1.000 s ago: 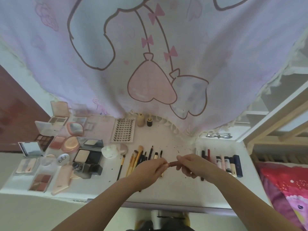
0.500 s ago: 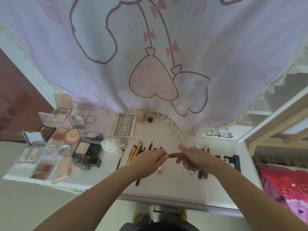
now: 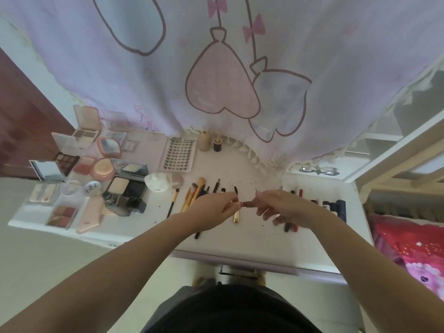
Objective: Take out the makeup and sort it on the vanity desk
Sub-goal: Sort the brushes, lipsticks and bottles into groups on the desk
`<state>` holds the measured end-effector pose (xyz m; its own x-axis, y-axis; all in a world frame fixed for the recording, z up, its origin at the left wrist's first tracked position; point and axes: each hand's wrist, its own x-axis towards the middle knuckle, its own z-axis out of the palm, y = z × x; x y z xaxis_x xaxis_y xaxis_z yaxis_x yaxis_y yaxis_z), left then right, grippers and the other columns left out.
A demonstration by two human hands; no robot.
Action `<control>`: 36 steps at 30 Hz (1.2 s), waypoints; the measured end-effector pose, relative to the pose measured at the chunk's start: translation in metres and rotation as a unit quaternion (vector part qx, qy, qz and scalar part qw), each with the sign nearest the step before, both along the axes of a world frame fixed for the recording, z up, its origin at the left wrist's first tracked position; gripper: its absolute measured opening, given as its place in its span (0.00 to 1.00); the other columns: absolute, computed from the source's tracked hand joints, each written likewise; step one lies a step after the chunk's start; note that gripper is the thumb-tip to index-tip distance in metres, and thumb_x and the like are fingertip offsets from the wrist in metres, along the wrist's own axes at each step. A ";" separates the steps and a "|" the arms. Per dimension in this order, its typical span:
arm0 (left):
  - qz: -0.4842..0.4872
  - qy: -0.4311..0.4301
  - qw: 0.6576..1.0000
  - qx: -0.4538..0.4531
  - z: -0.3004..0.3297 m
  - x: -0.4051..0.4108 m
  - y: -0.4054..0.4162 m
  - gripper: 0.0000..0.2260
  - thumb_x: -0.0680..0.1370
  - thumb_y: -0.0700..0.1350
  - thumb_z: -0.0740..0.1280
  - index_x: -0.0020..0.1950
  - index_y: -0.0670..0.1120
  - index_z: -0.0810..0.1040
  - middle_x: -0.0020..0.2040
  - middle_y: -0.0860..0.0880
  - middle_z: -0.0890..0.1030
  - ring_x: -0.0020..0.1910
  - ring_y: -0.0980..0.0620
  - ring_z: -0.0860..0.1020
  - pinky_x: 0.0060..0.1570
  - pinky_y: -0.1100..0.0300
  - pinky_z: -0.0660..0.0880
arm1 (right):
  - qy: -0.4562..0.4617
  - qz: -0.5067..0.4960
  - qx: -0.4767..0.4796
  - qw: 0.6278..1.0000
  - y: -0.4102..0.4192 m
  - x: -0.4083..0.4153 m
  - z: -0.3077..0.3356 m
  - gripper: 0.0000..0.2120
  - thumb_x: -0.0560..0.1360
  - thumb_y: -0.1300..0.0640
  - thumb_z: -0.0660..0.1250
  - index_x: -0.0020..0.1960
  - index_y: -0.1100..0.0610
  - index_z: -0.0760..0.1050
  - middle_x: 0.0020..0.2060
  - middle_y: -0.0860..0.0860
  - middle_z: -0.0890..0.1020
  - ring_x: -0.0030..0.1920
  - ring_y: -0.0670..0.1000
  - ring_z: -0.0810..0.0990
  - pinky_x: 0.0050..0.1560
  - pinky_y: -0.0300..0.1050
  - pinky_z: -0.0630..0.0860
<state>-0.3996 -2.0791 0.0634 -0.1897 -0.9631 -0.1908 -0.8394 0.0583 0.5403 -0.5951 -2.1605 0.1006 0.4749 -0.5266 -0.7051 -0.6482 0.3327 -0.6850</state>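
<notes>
Since a second ago only the view has shifted; the left hand [image 3: 216,210] and right hand [image 3: 281,205] still pinch the reddish lipstick [image 3: 245,203] between them above the tabletop [image 3: 240,243], unsorted.

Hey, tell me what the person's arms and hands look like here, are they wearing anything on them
Both forearms are bare to the frame's edge: no sleeves, gloves, watch or bracelets show. The left hand and right hand carry no visible rings, though the fingers are too small and blurred to be certain. A dark garment shows at the bottom.
</notes>
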 end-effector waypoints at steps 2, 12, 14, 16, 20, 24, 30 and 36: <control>-0.005 0.004 1.000 0.003 -0.003 -0.003 0.000 0.08 0.81 0.54 0.55 0.51 0.52 0.71 0.31 0.55 0.71 0.27 0.59 0.69 0.28 0.62 0.62 | 0.012 0.000 0.009 1.000 0.001 -0.002 -0.002 0.22 0.81 0.45 0.53 0.52 0.59 0.79 0.32 0.50 0.77 0.30 0.45 0.73 0.31 0.37 0.69; -0.032 0.013 0.998 0.047 -0.021 -0.009 -0.002 0.07 0.81 0.56 0.53 0.49 0.58 0.67 0.31 0.54 0.73 0.28 0.56 0.70 0.28 0.61 0.66 | 0.023 0.042 -0.014 0.999 0.002 -0.017 -0.009 0.14 0.81 0.52 0.56 0.49 0.56 0.79 0.32 0.47 0.75 0.25 0.40 0.71 0.25 0.33 0.67; -0.034 0.019 0.996 0.080 -0.022 -0.007 -0.004 0.08 0.81 0.56 0.53 0.49 0.57 0.69 0.32 0.54 0.73 0.29 0.56 0.70 0.29 0.61 0.67 | 0.038 0.051 -0.041 0.997 -0.002 -0.027 -0.010 0.11 0.80 0.54 0.59 0.50 0.58 0.78 0.34 0.49 0.77 0.30 0.44 0.72 0.31 0.38 0.69; -0.025 0.035 0.993 0.112 -0.024 0.000 -0.005 0.08 0.81 0.54 0.54 0.48 0.55 0.71 0.35 0.54 0.74 0.33 0.54 0.72 0.34 0.58 0.70 | 0.047 0.024 -0.052 0.997 -0.009 -0.043 -0.010 0.08 0.80 0.57 0.60 0.50 0.59 0.77 0.34 0.49 0.78 0.32 0.46 0.74 0.34 0.40 0.71; 0.129 0.145 0.968 0.160 -0.032 0.004 -0.007 0.10 0.81 0.49 0.58 0.47 0.46 0.75 0.42 0.47 0.79 0.41 0.50 0.76 0.45 0.56 0.74 | 0.032 -0.093 -0.018 0.995 -0.010 -0.069 -0.016 0.07 0.80 0.62 0.60 0.50 0.59 0.76 0.35 0.50 0.81 0.32 0.44 0.76 0.35 0.38 0.72; 0.297 0.270 0.893 0.203 -0.040 -0.039 -0.026 0.12 0.81 0.49 0.59 0.51 0.42 0.75 0.44 0.46 0.83 0.41 0.52 0.81 0.41 0.61 0.77 | -0.007 -0.215 0.017 0.976 0.011 -0.048 -0.038 0.07 0.80 0.64 0.59 0.55 0.59 0.74 0.44 0.53 0.81 0.42 0.47 0.80 0.40 0.42 0.79; 0.207 -0.081 0.967 0.125 -0.059 -0.060 -0.041 0.12 0.81 0.50 0.54 0.47 0.45 0.72 0.41 0.46 0.77 0.37 0.47 0.73 0.35 0.56 0.69 | 0.066 -0.223 -0.085 0.969 0.034 0.000 -0.074 0.07 0.81 0.57 0.56 0.55 0.59 0.68 0.42 0.54 0.81 0.37 0.49 0.79 0.32 0.40 0.78; 0.172 -0.156 0.965 0.118 -0.067 -0.036 -0.037 0.11 0.81 0.49 0.55 0.49 0.45 0.73 0.41 0.48 0.76 0.34 0.50 0.70 0.27 0.59 0.61 | 0.204 -0.021 -0.207 0.956 0.041 0.034 -0.093 0.15 0.81 0.47 0.51 0.54 0.59 0.67 0.46 0.56 0.81 0.45 0.56 0.81 0.47 0.52 0.78</control>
